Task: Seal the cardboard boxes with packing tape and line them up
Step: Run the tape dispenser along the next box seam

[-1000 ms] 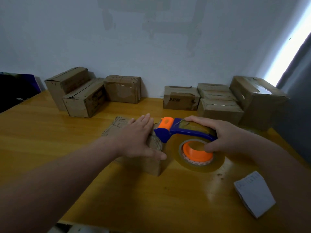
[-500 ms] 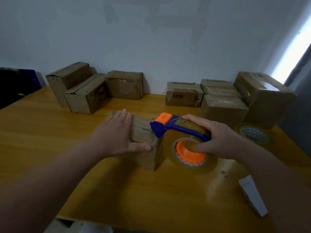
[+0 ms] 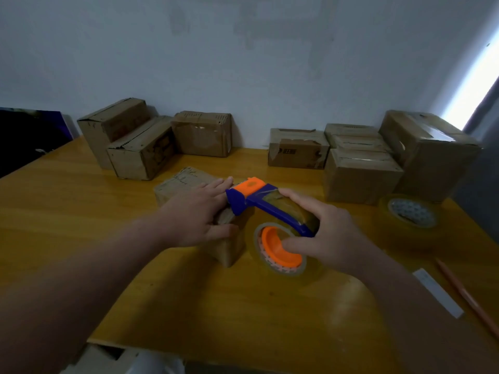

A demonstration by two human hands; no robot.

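Bench [image 3: 81, 211] fills the lower frame. Left boxes [image 3: 140, 149] and right boxes [image 3: 361, 171] sit along the wall at the upper left and upper right. The working box [image 3: 183, 182] is at centre frame, apart from both groups. Tape dispenser [image 3: 270, 209] has its head on the box's near right end and has barely moved in the last second, so the strip looks anchored but not yet run. Left hand [image 3: 197, 214] is flat with straight fingers, pressing the box top. Right hand [image 3: 329, 233] grasps the dispenser with its thumb in the core. Lining up not done. Spare tape roll [image 3: 410, 214] is at mid-right.

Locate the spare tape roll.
Head view, right side of the table: the spare tape roll lies flat in front of the largest box, to the right of the right hand gripping the tape dispenser.
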